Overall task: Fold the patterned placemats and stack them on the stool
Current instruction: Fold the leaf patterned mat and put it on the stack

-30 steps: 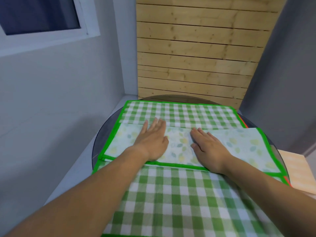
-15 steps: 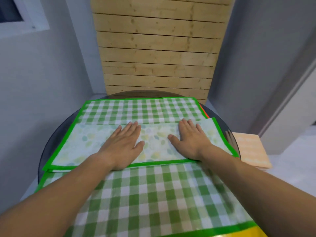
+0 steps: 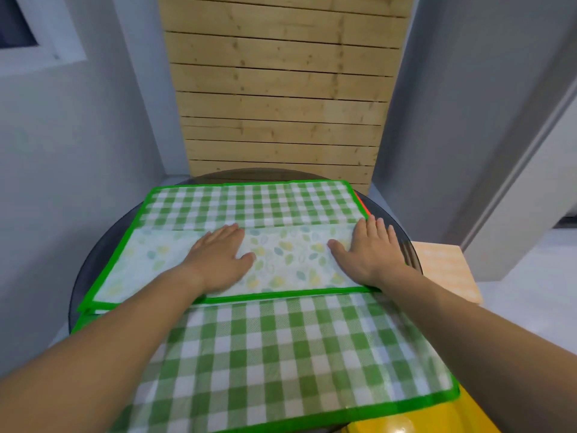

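Observation:
A green-checked placemat with a bright green border lies across a round dark glass table. Its far part is folded toward me, showing a pale leaf-print underside as a band across the middle. My left hand lies flat with straight fingers on the centre of that band. My right hand presses flat on the band's right end, fingers reaching the fold. More green check shows beyond the fold. An orange edge of another mat peeks out at the far right.
A pale orange-topped stool stands just right of the table. Something yellow shows under the mat's near right corner. A wooden slat panel stands behind the table, with grey walls on both sides.
My right hand has slid right along the folded band to its end. The left hand has stayed near the middle. My view has swung right, bringing the stool further into sight.

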The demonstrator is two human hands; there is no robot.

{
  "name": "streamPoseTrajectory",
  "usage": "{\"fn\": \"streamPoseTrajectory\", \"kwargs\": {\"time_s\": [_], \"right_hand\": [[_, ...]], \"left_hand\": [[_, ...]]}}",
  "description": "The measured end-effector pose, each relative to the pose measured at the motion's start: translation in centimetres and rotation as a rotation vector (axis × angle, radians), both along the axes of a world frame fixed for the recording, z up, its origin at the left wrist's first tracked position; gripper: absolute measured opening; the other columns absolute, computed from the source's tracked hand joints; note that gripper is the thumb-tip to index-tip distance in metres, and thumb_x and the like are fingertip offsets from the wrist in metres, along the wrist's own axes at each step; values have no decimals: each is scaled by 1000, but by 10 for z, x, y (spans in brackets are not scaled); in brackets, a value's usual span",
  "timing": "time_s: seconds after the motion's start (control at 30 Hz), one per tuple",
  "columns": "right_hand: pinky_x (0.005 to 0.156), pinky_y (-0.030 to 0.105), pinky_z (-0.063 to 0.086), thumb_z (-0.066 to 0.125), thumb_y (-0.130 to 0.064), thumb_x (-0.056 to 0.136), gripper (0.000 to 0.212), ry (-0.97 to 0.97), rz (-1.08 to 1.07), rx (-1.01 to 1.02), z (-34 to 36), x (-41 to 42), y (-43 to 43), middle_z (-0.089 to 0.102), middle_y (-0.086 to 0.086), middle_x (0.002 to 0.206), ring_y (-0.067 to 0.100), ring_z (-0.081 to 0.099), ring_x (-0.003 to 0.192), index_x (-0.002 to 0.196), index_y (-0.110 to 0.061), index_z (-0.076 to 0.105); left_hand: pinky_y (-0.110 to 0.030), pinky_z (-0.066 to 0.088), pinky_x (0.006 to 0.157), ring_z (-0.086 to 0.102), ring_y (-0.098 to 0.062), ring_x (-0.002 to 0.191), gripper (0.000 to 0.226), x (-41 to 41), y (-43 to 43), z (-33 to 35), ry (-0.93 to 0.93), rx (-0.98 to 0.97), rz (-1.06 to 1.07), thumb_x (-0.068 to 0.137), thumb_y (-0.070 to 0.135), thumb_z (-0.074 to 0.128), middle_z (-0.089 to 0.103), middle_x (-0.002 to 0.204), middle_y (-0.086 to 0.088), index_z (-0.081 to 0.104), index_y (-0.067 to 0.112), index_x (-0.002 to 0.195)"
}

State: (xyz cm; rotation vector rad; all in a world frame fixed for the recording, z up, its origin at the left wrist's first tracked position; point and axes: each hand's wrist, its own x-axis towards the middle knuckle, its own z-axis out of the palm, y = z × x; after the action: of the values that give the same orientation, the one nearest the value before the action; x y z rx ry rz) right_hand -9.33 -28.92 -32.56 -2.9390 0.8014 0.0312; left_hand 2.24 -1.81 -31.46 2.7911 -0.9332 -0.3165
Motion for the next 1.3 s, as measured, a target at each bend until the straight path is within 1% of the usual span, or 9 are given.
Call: {"fn": "streamPoseTrajectory", "kwargs": {"time_s": [0.2,0.27,0.33,0.47,0.67,0.83,0.93,1.13,1.3], "right_hand": [[122,39,9,36,-55,99,73,-179,185,71,31,-19,22,27,11,160,28,11,151,152,-6,28],[118,33,16,42,-48,100,61,-202,253,139,41,-26,41,41,10,152,28,24,146,145,-7,41],[116,32,19,45,-47,100,58,-212,333,168,44,-30,55,44,5,150,24,28,144,145,-11,43],[110,35,33,50,-46,98,46,-252,462,208,43,-38,69,55,-2,130,19,44,127,133,-17,54],[109,33,36,51,-52,95,46,-176,612,350,40,-57,97,57,-2,134,14,47,125,130,-21,57],[108,26,33,47,-50,99,46,-133,666,350,39,-72,103,54,-5,139,10,43,129,134,-22,56],[112,22,28,43,-54,98,51,-111,668,326,36,-77,96,48,-7,148,6,39,136,138,-25,54],[119,22,13,42,-55,99,58,-50,719,245,32,-87,92,30,-7,160,4,20,147,147,-25,45],[122,32,14,46,-58,96,59,-23,703,248,34,-87,94,28,-5,161,10,18,149,146,-26,47]], "left_hand": [[-41,37,108,45,-24,130,52,17,0,26,-34,-71,110,93,43,60,51,139,1,47,29,141],[-38,49,92,58,-20,107,31,20,-1,31,61,-83,114,89,41,66,60,116,3,62,25,117],[-34,43,65,51,-18,71,23,21,-1,37,120,-121,85,88,33,69,52,81,1,54,18,80],[-30,31,60,39,-19,62,38,20,11,60,166,-154,116,85,33,75,40,70,-2,43,18,69],[-27,32,50,47,-15,62,32,2,19,70,264,-254,368,91,36,71,49,73,0,52,13,78],[-44,55,93,67,-32,104,41,-22,20,44,613,-543,596,95,29,67,68,117,-13,59,1,123],[-48,56,94,68,-32,105,43,-39,23,35,711,-595,595,94,22,69,68,121,-13,57,2,131],[-36,51,76,57,-20,96,63,-79,48,46,57,-19,251,86,43,70,54,109,2,33,20,132],[-38,40,106,38,-21,133,66,-103,59,46,17,31,-42,89,54,61,38,141,2,37,29,145]]}}
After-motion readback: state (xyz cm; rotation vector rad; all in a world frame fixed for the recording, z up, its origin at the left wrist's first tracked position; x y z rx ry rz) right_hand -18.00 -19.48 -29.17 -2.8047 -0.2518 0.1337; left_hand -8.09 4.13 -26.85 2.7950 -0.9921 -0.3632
